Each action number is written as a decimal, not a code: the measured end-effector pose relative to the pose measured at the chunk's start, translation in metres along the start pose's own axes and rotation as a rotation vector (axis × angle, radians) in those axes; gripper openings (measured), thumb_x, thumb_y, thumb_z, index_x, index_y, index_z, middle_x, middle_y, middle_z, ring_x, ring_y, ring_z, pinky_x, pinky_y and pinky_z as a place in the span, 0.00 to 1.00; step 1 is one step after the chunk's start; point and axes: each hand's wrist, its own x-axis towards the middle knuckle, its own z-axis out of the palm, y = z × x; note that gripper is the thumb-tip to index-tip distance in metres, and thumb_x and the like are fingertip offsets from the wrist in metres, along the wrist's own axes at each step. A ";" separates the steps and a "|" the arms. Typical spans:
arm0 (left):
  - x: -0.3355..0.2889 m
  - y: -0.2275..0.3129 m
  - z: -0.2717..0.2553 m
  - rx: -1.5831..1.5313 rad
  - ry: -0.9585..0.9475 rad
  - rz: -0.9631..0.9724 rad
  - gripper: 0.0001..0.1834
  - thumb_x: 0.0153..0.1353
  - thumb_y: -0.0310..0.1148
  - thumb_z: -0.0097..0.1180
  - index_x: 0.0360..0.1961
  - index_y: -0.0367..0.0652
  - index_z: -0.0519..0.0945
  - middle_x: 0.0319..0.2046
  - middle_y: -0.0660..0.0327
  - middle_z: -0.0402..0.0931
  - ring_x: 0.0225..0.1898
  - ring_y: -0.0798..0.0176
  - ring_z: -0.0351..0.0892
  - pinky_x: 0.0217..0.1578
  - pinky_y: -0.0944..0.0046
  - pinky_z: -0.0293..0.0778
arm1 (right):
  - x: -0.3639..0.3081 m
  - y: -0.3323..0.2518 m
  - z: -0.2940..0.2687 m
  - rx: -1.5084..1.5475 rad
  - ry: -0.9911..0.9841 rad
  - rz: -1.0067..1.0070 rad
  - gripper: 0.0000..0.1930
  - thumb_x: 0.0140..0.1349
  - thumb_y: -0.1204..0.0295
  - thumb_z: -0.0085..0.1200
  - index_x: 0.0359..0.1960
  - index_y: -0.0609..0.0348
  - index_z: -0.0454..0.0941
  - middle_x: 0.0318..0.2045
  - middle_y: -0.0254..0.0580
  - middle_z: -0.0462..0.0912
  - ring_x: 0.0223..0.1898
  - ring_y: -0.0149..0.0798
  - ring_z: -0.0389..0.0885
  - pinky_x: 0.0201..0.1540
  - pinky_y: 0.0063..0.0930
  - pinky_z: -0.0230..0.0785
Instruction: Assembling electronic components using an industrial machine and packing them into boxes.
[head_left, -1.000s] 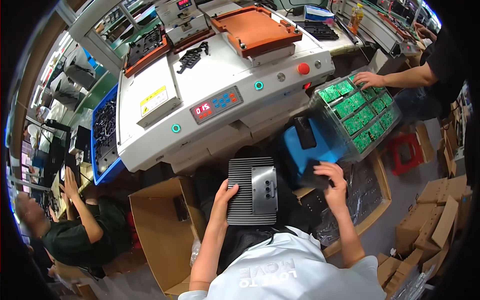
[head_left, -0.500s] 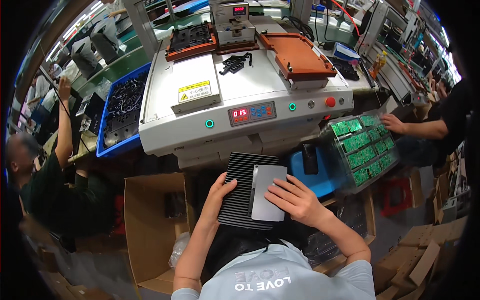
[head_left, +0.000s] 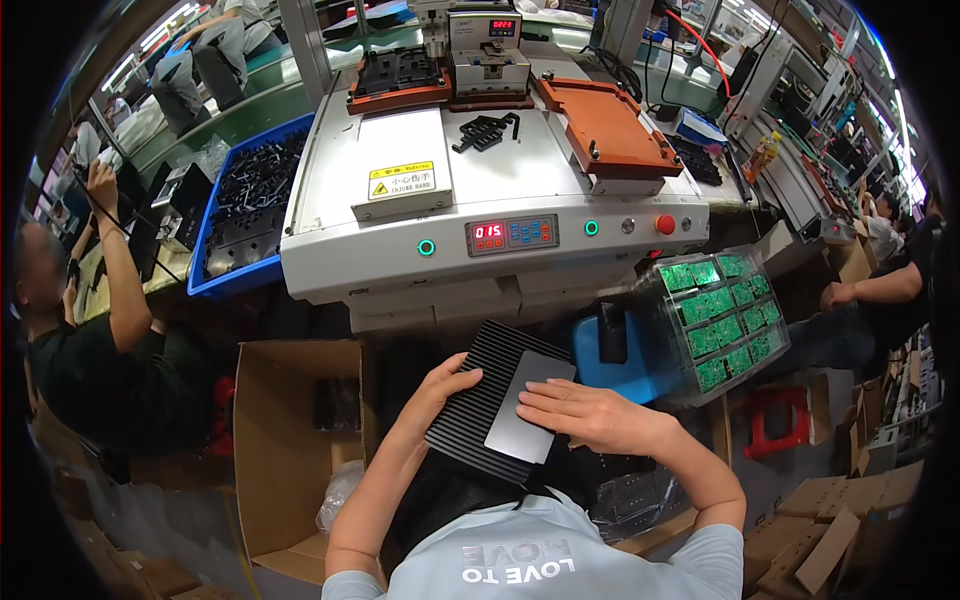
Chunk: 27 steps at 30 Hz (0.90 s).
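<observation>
My left hand (head_left: 433, 398) grips the left edge of a black ribbed panel (head_left: 470, 420), thumb on top and the other fingers partly hidden. The panel lies tilted above my lap. On its right part rests a smooth silver-grey metal plate (head_left: 518, 425) with rounded corners. My right hand (head_left: 575, 410) lies across the plate's upper right part, fingers stretched out side by side and flat on the surface. Its thumb is hidden.
Ahead stands a white machine (head_left: 400, 235) with orange fixtures (head_left: 620, 135) and loose black parts (head_left: 487, 132). A blue bin (head_left: 240, 275) sits left, a tray of green circuit boards (head_left: 725, 320) right, beside a blue stool (head_left: 640, 380). An open carton (head_left: 300, 460) is left of my lap.
The panel and plate have turned clockwise. My right hand's fingers have shifted across the plate. At the right, a co-worker's hand has drawn back from the tray of circuit boards.
</observation>
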 end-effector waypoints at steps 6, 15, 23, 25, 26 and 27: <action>0.002 0.002 -0.006 -0.088 -0.122 -0.127 0.18 0.58 0.26 0.52 0.50 0.36 0.74 0.40 0.57 0.80 0.37 0.66 0.82 0.39 0.71 0.78 | 0.006 0.005 0.006 0.149 0.006 -0.123 0.27 0.58 0.68 0.55 0.60 0.53 0.66 0.58 0.44 0.70 0.60 0.43 0.68 0.63 0.41 0.61; 0.010 -0.011 -0.009 -0.510 -0.285 -0.381 0.34 0.66 0.56 0.40 0.56 0.33 0.69 0.49 0.48 0.75 0.47 0.54 0.78 0.51 0.57 0.74 | 0.013 -0.002 -0.003 0.033 0.544 -0.173 0.25 0.46 0.67 0.63 0.47 0.66 0.74 0.42 0.49 0.79 0.43 0.46 0.80 0.49 0.37 0.74; 0.001 0.005 0.022 -0.061 -0.563 -0.003 0.35 0.68 0.55 0.33 0.63 0.36 0.59 0.49 0.45 0.73 0.51 0.47 0.74 0.56 0.50 0.67 | 0.014 0.124 -0.203 0.382 1.218 0.588 0.16 0.67 0.62 0.48 0.39 0.65 0.77 0.33 0.30 0.78 0.34 0.22 0.73 0.38 0.17 0.64; 0.005 0.000 0.019 0.018 -0.548 0.013 0.33 0.68 0.52 0.37 0.63 0.34 0.60 0.49 0.44 0.73 0.51 0.48 0.74 0.56 0.51 0.67 | 0.017 0.184 -0.245 0.383 1.168 0.589 0.17 0.64 0.60 0.52 0.36 0.65 0.78 0.29 0.29 0.78 0.29 0.23 0.73 0.35 0.19 0.65; 0.007 -0.002 0.020 0.056 -0.518 0.017 0.32 0.68 0.49 0.41 0.62 0.32 0.60 0.49 0.44 0.73 0.51 0.49 0.75 0.55 0.53 0.68 | 0.014 0.218 -0.258 0.302 1.139 0.634 0.18 0.63 0.58 0.53 0.34 0.65 0.79 0.27 0.29 0.78 0.28 0.23 0.73 0.34 0.21 0.65; 0.008 -0.003 0.020 0.072 -0.504 0.018 0.32 0.68 0.49 0.41 0.61 0.32 0.61 0.49 0.45 0.73 0.51 0.50 0.75 0.55 0.54 0.69 | 0.012 0.247 -0.264 0.224 1.106 0.680 0.18 0.61 0.57 0.54 0.32 0.64 0.80 0.25 0.29 0.78 0.26 0.24 0.73 0.32 0.22 0.65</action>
